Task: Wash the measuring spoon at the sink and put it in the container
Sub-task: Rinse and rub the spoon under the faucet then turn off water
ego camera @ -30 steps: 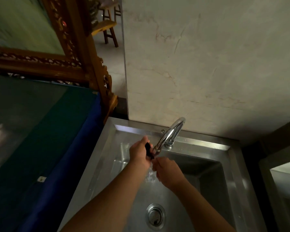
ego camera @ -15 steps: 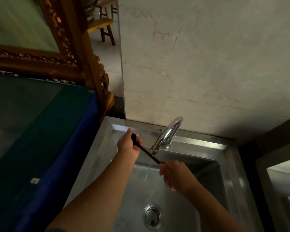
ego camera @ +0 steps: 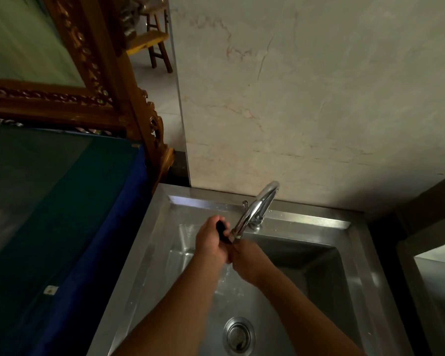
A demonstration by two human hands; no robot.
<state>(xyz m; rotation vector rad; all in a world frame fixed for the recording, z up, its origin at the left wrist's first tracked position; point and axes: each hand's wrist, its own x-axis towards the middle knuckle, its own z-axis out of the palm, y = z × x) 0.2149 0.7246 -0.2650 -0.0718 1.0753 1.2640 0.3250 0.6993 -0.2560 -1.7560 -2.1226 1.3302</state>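
Measuring spoon: black, slim-handled measuring spoon (ego camera: 221,231), only a short stretch of its dark handle showing between the two hands; the bowl end is hidden, so its shape cannot be told.
Spoon's place: held over the basin, just under the mouth of the tap, above the wet floor of the sink.
Left hand: left hand (ego camera: 211,244) closed around the handle, fingers curled, knuckles toward the back wall.
Right hand: right hand (ego camera: 251,263) closed, pressed against the left one; whether it grips the spoon's far end or only rubs it cannot be told.
Tap: curved chrome gooseneck tap (ego camera: 254,211) rising from the back ledge, its spout ending right at the hands.
Water: a thin stream and splashes (ego camera: 226,274) below the hands, falling into the basin.
Sink: square stainless steel sink (ego camera: 165,227) with a flat rim and a round metal drain (ego camera: 239,335) near the lower edge of the view.
Left of sink: surface covered in dark green cloth with a blue border (ego camera: 70,227), touching the sink's rim.
Behind: pale veined marble-look wall (ego camera: 306,98); carved wooden frame (ego camera: 100,86) at upper left.
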